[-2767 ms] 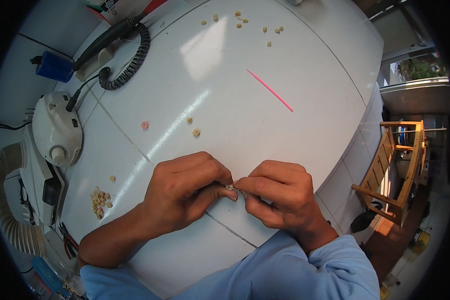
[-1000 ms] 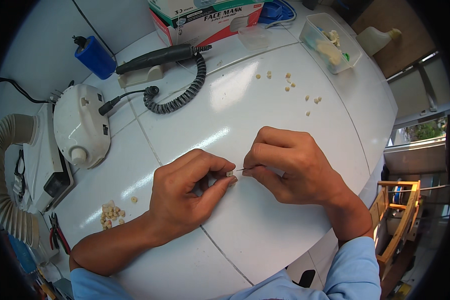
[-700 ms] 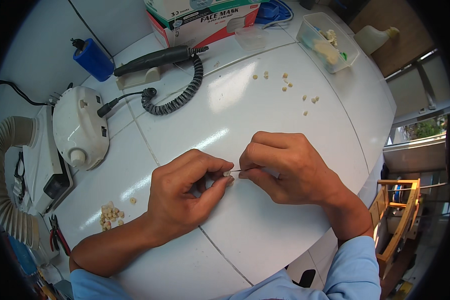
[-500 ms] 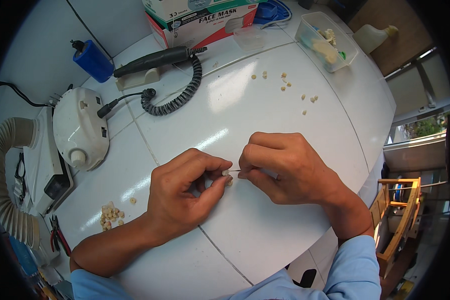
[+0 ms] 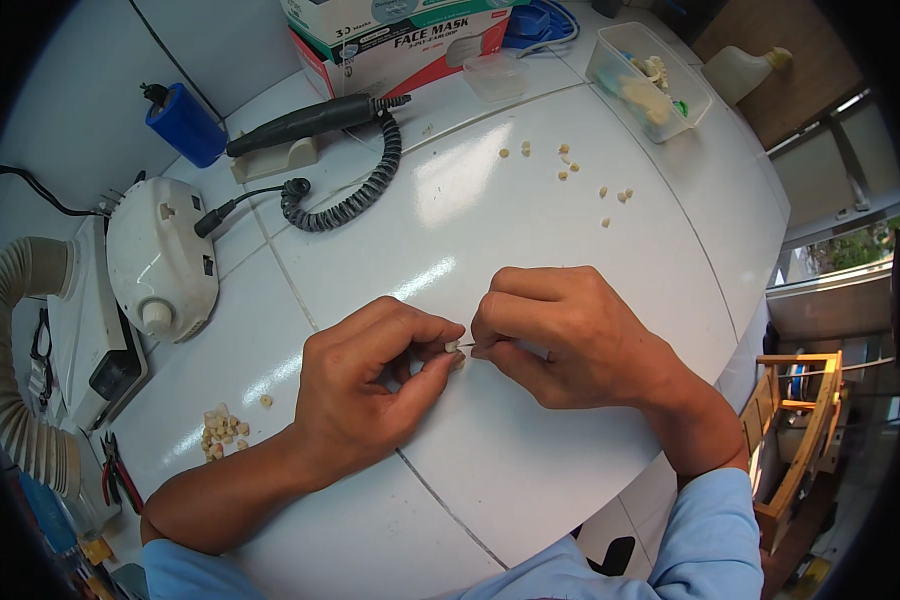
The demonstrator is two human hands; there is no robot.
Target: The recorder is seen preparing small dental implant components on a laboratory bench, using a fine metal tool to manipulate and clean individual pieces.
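Note:
Between the thumb and forefinger of my left hand [image 5: 370, 385] is a small cream tooth-like piece [image 5: 452, 347]; the hand is closed in a pinch. Part of the piece is hidden by the fingertips. My right hand [image 5: 560, 340], also pinched shut, grips a thin dark pin [image 5: 467, 345] that points left at the piece. Its tip meets or enters the piece; which of the two is too small to tell. Close to my left forearm lies a pile of similar cream pieces [image 5: 220, 430], with one loose piece [image 5: 266, 400] beside it.
Scattered cream pieces [image 5: 564, 160] lie on the far side of the white tiled table [image 5: 510, 240]. A clear plastic tub [image 5: 695, 105] stands far right. At left are a white control box [image 5: 160, 260], a black rotary handpiece [image 5: 300, 124] with coiled cord, a ribbed hose [image 5: 10, 340] and pliers [image 5: 118, 470].
My right hand has shifted slightly left, closer to the left fingertips, and less of the pin shows between the hands. The left hand stays put.

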